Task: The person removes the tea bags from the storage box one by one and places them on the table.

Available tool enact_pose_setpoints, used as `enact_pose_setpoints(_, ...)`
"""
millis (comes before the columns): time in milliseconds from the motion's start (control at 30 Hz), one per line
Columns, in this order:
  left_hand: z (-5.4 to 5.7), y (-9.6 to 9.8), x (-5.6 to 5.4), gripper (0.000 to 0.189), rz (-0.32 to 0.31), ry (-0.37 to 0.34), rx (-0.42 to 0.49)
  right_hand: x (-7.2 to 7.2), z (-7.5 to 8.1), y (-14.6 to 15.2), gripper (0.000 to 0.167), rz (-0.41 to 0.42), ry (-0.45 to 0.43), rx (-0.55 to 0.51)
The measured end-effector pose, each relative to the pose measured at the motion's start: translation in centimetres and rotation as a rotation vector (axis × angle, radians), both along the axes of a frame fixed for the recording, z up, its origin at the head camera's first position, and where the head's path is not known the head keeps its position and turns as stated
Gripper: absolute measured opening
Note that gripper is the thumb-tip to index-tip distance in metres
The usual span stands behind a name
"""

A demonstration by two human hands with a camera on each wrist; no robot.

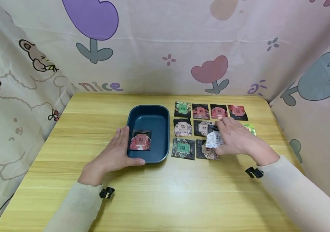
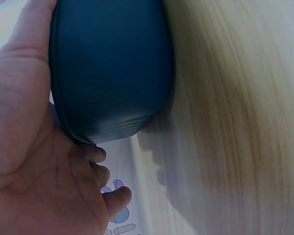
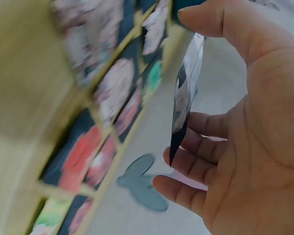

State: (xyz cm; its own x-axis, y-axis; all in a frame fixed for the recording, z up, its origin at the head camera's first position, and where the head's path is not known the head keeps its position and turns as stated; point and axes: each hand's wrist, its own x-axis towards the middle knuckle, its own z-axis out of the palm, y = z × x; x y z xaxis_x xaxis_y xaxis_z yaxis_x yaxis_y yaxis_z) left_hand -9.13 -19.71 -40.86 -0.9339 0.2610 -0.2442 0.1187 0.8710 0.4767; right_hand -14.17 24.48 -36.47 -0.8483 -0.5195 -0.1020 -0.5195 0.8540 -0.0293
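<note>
My left hand [image 1: 114,151] lies against the left side of a dark blue rectangular tray [image 1: 154,125], its fingers straight along the wall and its thumb at the near edge. Inside the tray is a black and red square sachet [image 1: 140,141]. With thumb and fingers, my right hand [image 1: 237,138] pinches a black and white sachet [image 1: 213,138], seen almost edge-on in the right wrist view. This sachet overlaps two others in the head view, a middle-row sachet [image 1: 202,128] and a front-row sachet [image 1: 206,150] with a brown label.
Sachets lie in rows right of the tray, among them green-labelled ones [image 1: 183,109] and red ones [image 1: 238,112]. A bright green packet [image 1: 250,129] shows partly behind the right hand. A patterned curtain [image 1: 153,64] hangs behind the wooden table [image 1: 165,199].
</note>
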Motion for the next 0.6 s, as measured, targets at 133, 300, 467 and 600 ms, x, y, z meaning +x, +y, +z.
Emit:
enact_pose_setpoints(133, -0.1, 0.0, -0.1, 0.151, 0.001, -0.007, 0.0, 0.7, -0.8, 2.2, 0.088, -0.023, -0.023, 0.015)
enact_pose_setpoints(300, -0.1, 0.0, -0.1, 0.151, -0.004, -0.005, 0.0, 1.5, -1.8, 4.0, 0.089, -0.036, -0.059, 0.019)
enact_pose_setpoints(467, -0.1, -0.1, -0.2, 0.152, -0.007, -0.005, -0.004, 2.1, -2.8, 4.7, 0.096, -0.05, -0.106, 0.021)
enact_pose_setpoints(600, -0.2, -0.2, -0.2, 0.152, -0.006, -0.009, -0.004, 2.4, -3.5, 4.9, 0.097, -0.053, -0.128, 0.03)
